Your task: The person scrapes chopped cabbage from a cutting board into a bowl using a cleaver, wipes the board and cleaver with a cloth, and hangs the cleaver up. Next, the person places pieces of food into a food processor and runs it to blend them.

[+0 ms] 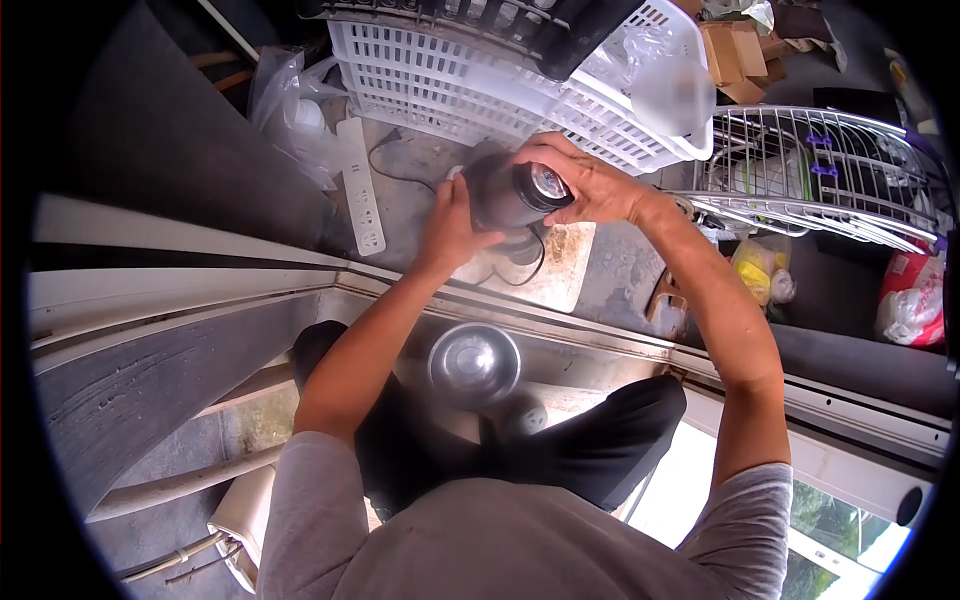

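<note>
A dark cylindrical jar [500,195] with a black collar and a shiny clear end is tilted toward me above the floor. My right hand [583,182] is wrapped over its collar end, fingers on the far side and thumb below. Against its left side rests my left hand [452,228], fingers and thumb spread around the body. A dark cord [540,262] loops underneath, beside a round base that is mostly hidden by the jar. Nearer to me, between my legs, stands a shiny metal bowl [475,365].
A white power strip [358,190] and a plastic bag [290,115] lie at the left. Behind the jar stands a white plastic basket [430,85]. On the right are a wire rack [800,175] and a yellow bag [757,268]. A sill rail [600,345] crosses in front of me.
</note>
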`<state>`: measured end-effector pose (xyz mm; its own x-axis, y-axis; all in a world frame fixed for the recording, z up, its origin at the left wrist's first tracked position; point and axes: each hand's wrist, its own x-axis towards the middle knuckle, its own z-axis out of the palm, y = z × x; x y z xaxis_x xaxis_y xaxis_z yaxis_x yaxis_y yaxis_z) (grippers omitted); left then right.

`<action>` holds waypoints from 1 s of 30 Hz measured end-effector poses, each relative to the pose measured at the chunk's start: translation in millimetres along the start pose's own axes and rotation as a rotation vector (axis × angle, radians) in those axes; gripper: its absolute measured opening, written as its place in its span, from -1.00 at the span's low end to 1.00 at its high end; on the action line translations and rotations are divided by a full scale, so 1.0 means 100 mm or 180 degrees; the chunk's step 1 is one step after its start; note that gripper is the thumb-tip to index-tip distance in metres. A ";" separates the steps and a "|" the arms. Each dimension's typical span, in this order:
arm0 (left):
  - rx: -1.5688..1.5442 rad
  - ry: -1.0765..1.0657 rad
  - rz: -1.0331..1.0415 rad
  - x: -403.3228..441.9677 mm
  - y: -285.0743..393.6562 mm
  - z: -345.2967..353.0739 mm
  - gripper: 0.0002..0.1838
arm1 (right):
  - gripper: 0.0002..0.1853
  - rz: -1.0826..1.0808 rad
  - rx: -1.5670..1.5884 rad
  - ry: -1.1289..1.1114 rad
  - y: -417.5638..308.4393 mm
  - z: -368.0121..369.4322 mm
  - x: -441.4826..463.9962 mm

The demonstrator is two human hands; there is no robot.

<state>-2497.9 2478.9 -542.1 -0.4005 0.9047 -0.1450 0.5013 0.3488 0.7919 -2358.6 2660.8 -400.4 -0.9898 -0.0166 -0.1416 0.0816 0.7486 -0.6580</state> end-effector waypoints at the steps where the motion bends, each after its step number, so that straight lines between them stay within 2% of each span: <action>1: 0.0033 0.0001 -0.0005 0.00 -0.01 0.01 0.33 | 0.02 0.0010 -0.0035 -0.0103 0.01 -0.03 -0.02; 6: 0.0131 0.0002 0.0052 0.08 -0.05 0.03 0.33 | 0.05 -0.0065 -0.0293 -0.0459 0.03 0.00 0.21; 7: 0.0156 -0.0053 0.0017 0.05 -0.06 0.04 0.33 | 0.03 -0.0046 -0.0249 -0.0378 0.05 0.02 0.16; 8: 0.0164 0.0388 0.0324 0.03 -0.07 0.10 0.24 | 0.02 -0.0041 -0.0238 -0.0301 0.07 0.02 0.11; 9: 0.0203 0.0357 0.0270 0.03 -0.08 0.11 0.24 | -0.01 -0.0144 -0.0345 -0.0078 0.12 0.10 0.07; 12: 0.0180 0.0321 0.0218 0.03 -0.05 0.09 0.24 | 0.00 0.0561 -0.0559 0.0320 -0.06 0.28 0.05; 17: 0.0117 0.0279 0.0250 0.03 -0.08 0.09 0.25 | 0.09 0.0841 -0.1184 0.0986 -0.07 0.55 0.09; 19: 0.0096 0.0221 0.0216 0.03 -0.07 0.05 0.23 | 0.09 0.1054 -0.0875 0.0779 -0.18 0.45 0.07; 20: -0.0043 0.0096 0.0250 0.08 -0.19 0.02 0.17 | 0.09 0.1160 -0.0722 0.0689 -0.23 0.39 0.07; 21: -0.0193 -0.0037 0.0294 0.18 -0.37 0.00 0.11 | 0.09 0.0604 -0.0921 0.0938 0.14 0.57 0.07; 22: -0.0356 -0.0171 0.0343 0.27 -0.46 -0.03 0.05 | 0.08 0.0554 -0.0816 0.1004 0.06 0.53 0.03; 23: -0.1212 -0.0598 -0.0489 0.26 -0.11 -0.45 -0.27 | 0.08 0.0470 -0.0828 0.1094 0.06 0.53 0.01; 24: -0.0714 0.0144 -0.0324 0.46 -0.50 -0.33 -0.48 | 0.08 0.0372 -0.0832 0.1168 0.07 0.54 0.01; 25: -0.0252 0.1024 -0.0161 0.63 -0.76 -0.27 -0.58 | 0.08 0.0381 -0.0729 0.1132 0.10 0.56 0.03; 26: 0.0358 0.1567 -0.0192 0.73 -0.75 -0.34 -0.60 | 0.08 0.0387 -0.0629 0.1098 0.13 0.58 0.04; 27: 0.0632 0.1843 -0.0169 0.96 -1.03 -0.28 -0.61 | 0.08 0.0397 -0.0547 0.1080 0.16 0.57 0.05; 30: 0.1227 0.1502 -0.0739 1.33 -1.24 -0.28 -0.67 | 0.07 0.0406 -0.0459 0.1147 0.09 0.54 0.02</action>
<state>-2634.7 2549.6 -642.8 -0.7814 0.6213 0.0591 0.5653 0.6644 0.4889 -2353.6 2632.0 -446.7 -0.9525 0.2965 0.0697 0.2145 0.8154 -0.5377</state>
